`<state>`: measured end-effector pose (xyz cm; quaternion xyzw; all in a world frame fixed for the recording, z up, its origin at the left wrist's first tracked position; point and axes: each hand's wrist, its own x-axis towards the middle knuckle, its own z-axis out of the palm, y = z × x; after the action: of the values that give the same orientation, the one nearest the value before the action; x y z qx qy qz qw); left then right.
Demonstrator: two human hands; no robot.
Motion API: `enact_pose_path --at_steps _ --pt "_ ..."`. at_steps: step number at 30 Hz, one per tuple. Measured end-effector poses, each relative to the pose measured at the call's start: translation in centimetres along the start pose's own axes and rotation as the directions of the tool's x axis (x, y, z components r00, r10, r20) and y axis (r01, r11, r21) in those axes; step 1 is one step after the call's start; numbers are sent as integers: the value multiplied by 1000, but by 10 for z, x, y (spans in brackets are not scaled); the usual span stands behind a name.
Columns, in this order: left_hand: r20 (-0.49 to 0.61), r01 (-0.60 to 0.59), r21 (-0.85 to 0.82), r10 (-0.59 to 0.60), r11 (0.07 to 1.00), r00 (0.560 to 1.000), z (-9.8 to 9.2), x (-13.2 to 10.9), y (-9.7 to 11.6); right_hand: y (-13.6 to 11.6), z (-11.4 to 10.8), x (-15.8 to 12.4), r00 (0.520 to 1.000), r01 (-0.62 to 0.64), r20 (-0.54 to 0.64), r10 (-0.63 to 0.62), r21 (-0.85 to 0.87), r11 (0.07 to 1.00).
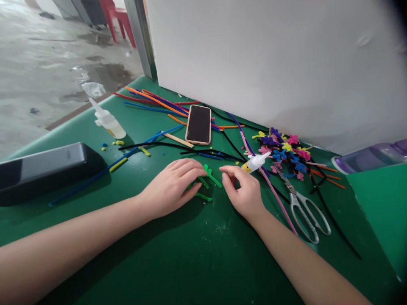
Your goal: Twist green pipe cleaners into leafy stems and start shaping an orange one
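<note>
Pressing flat on the green bench (197,254), the left hand (173,186) lies open with fingers spread, pinning a small figure of bent bright-green pipe cleaner (208,178) — its short arms poke out to the right of the fingertips, and one more green end shows at the near side of the hand. The right hand (244,192) sits just to the right of that figure; its fingers curl round a small white glue bottle with a yellow label (256,162), nozzle pointing far and right, away from the green piece, while thumb and forefinger pinch towards the figure's nearest arm.

Doing this well seems to hinge on a steady pin from the left hand and a light pinch from the right: too much pull would likely drag the soft wire out of shape. The bottle's tip is best kept turned away from the work while the fingers adjust it, so no glue smears the bench.

Close to the right lie a long pink pipe cleaner (270,186), metal scissors with grey handles (307,212) and a heap of small multicoloured pipe-cleaner flowers (284,148) — near enough to be snagged by the wrist. Further off sit a black smartphone in a pale case (199,124), a second clear glue bottle (108,120) at the far left, and loose long pipe cleaners in orange, blue and black (152,101).
</note>
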<state>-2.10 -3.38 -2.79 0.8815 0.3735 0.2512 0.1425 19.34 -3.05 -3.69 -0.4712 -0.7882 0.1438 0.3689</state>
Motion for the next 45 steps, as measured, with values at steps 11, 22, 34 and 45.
enact_pose_path --at_steps 11,22,34,45 --pt "58 -137 53 134 989 989 -13 5 -6 -8 -2 3 944 257 216 -248 -17 966" --pt "172 -245 50 234 968 957 -2 6 -14 -5 4 5 912 265 336 -235 -47 963" --pt "163 -143 136 120 980 979 2 5 -7 -10 9 2 911 362 293 -291 -228 904" --pt "164 -178 144 154 973 974 0 6 -10 -4 6 6 892 364 329 -310 -116 924"
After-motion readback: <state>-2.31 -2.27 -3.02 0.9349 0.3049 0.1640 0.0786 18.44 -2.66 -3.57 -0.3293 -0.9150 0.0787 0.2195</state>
